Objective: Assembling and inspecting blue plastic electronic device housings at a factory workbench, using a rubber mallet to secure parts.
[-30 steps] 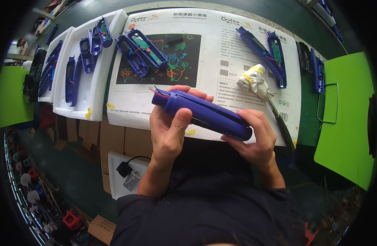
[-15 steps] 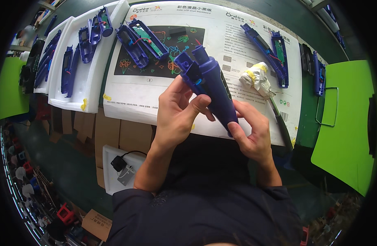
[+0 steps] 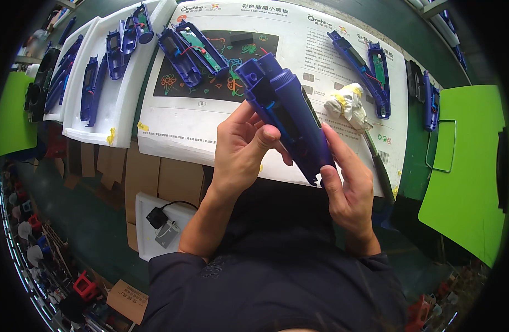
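A dark blue plastic casing point(image 3: 307, 130), long and tapering, is held tilted in front of me above the printed white board point(image 3: 182, 130). It seems made of two shells lying side by side, with a dark opening on the near-left side. A short red wire sticks out by its upper end. My left hand point(image 3: 240, 152) is closed around its left side, thumb toward the casing. My right hand point(image 3: 348, 180) grips its lower right side between thumb and fingers. Opened blue casings with green circuit boards point(image 3: 202, 50) lie beyond, and another opened pair point(image 3: 370, 77) lies to the right.
White foam trays point(image 3: 102, 122) with blue casing parts stand at the left. A cloth-wrapped bundle point(image 3: 348, 105) lies on the board at the right, beside a dark-handled tool point(image 3: 380, 169). Green panels point(image 3: 462, 171) flank both sides. A black adapter point(image 3: 156, 217) sits in a lower white tray.
The casing has turned a little in my hands, showing more of its open side. My right hand has shifted slightly right and down, its thumb now lower on the casing.
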{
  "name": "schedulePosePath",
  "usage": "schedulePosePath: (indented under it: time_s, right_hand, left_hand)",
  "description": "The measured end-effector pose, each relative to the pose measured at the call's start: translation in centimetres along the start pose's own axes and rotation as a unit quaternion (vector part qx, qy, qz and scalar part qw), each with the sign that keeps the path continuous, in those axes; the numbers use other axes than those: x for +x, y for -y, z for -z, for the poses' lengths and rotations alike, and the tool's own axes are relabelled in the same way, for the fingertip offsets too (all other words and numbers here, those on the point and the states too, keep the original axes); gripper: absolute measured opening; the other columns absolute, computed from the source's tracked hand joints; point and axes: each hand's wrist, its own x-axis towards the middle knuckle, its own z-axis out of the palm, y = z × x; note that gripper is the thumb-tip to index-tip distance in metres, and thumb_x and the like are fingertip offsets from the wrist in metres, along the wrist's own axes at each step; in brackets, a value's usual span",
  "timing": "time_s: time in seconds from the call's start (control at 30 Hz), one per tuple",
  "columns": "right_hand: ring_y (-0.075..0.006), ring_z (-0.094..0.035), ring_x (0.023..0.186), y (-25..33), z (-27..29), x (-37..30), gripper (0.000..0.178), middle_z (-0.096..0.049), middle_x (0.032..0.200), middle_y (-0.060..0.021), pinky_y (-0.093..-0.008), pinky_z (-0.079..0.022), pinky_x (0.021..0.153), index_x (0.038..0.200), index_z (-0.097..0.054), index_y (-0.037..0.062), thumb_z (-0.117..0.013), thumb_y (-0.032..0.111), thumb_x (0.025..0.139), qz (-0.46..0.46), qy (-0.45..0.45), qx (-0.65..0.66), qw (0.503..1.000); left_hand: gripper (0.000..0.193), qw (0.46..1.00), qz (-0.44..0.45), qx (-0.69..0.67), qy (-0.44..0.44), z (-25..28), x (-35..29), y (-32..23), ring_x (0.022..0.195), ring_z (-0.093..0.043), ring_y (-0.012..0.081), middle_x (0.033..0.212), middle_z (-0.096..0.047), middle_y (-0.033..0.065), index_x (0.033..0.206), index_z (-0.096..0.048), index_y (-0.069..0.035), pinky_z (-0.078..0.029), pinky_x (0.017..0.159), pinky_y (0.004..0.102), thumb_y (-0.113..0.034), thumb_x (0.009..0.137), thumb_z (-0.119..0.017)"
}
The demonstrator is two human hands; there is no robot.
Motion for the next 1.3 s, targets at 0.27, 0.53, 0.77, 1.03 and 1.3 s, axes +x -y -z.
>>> schedulePosePath:
  time_s: [0.27,0.53,0.77,1.03,1.3]
  right_hand:
    - [-0.0338,-0.064,0.104,0.6,-0.8,0.0,0.045,-0.062,0.116,-0.0235,-0.0355,-0.049,0.090,0.133,-0.051,-0.0047,-0.060,-0.001,0.089,0.064,-0.027,-0.063,0.996]
    - [-0.0246,-0.064,0.102,0.5,-0.4,-0.2,0.043,-0.065,0.114,-0.0199,-0.0312,-0.046,0.091,0.136,-0.049,-0.0025,-0.055,0.009,0.095,-0.065,-0.033,0.119,0.990]
    - [-0.0254,-0.064,0.102,0.3,-0.7,0.0,0.043,-0.064,0.115,-0.0203,-0.0316,-0.046,0.092,0.136,-0.049,-0.0023,-0.055,0.009,0.095,-0.040,-0.043,0.099,0.993]
    - [-0.0301,-0.065,0.103,0.8,-1.0,0.1,0.047,-0.063,0.116,-0.0231,-0.0331,-0.050,0.088,0.132,-0.053,-0.0033,-0.063,-0.001,0.086,0.041,-0.044,-0.032,0.998]
    - [-0.0319,-0.063,0.107,1.4,-0.5,0.0,0.049,-0.062,0.121,-0.0230,-0.0353,-0.049,0.091,0.131,-0.054,-0.0037,-0.065,-0.003,0.084,0.066,-0.019,-0.101,0.993]
  left_hand:
    - [0.060,1.000,0.007,0.003,-0.019,-0.4,0.1,0.1,0.068,-0.066,0.0197,0.101,-0.064,0.0142,0.127,-0.048,0.008,-0.056,0.051,0.0288,-0.032,0.088,-0.069]
    - [0.060,1.000,-0.005,-0.004,-0.019,-0.5,-0.1,-0.2,0.068,-0.066,0.0194,0.100,-0.064,0.0141,0.125,-0.050,0.009,-0.056,0.049,0.0291,-0.033,0.088,-0.070]
    - [0.059,1.000,-0.008,-0.019,-0.020,-0.7,0.1,-0.2,0.071,-0.066,0.0195,0.100,-0.064,0.0137,0.126,-0.049,0.008,-0.057,0.050,0.0288,-0.031,0.087,-0.070]
    - [0.058,1.000,-0.003,-0.011,-0.028,-0.7,-0.3,-0.1,0.070,-0.066,0.0196,0.100,-0.064,0.0135,0.126,-0.049,0.008,-0.056,0.049,0.0283,-0.030,0.087,-0.071]
    - [0.055,1.000,-0.001,-0.007,-0.029,-0.7,-0.3,0.3,0.068,-0.065,0.0181,0.097,-0.065,0.0123,0.123,-0.051,0.008,-0.054,0.049,0.0271,-0.029,0.088,-0.071]
